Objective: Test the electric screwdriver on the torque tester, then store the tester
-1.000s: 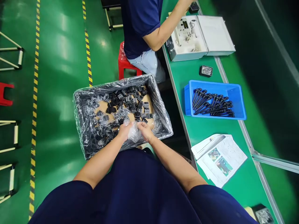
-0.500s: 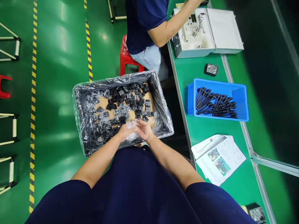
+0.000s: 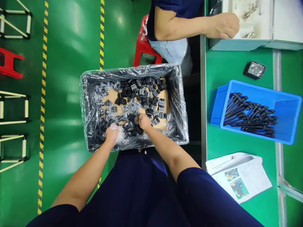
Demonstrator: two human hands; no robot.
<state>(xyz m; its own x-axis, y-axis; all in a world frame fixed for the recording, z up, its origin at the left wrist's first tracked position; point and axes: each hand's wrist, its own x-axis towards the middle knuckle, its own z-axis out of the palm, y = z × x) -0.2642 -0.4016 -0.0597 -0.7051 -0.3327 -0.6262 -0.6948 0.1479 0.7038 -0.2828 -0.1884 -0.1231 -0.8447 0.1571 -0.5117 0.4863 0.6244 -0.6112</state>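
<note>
My left hand is closed around a bunch of crumpled clear plastic bags over the near left part of the lined crate. My right hand reaches down into the crate's middle, its fingers curled beside a black plastic part; whatever lies under the fingertips is hidden. Many small black plastic parts lie loose toward the crate's right side. Others at the left are still wrapped in clear bags. Clear film covers the walls of the dark crate, and brown cardboard shows at its bottom.
To the right is a green table with a blue bin of black rod-like parts, printed sheets and a small black box. A co-worker's arm extends to a white case. A red stool stands beyond the crate.
My hands were together over the crate's near edge and have parted. The left moved left with the crumpled bags; the right reached farther into the crate. The view has shifted, and the co-worker's hand now shows.
</note>
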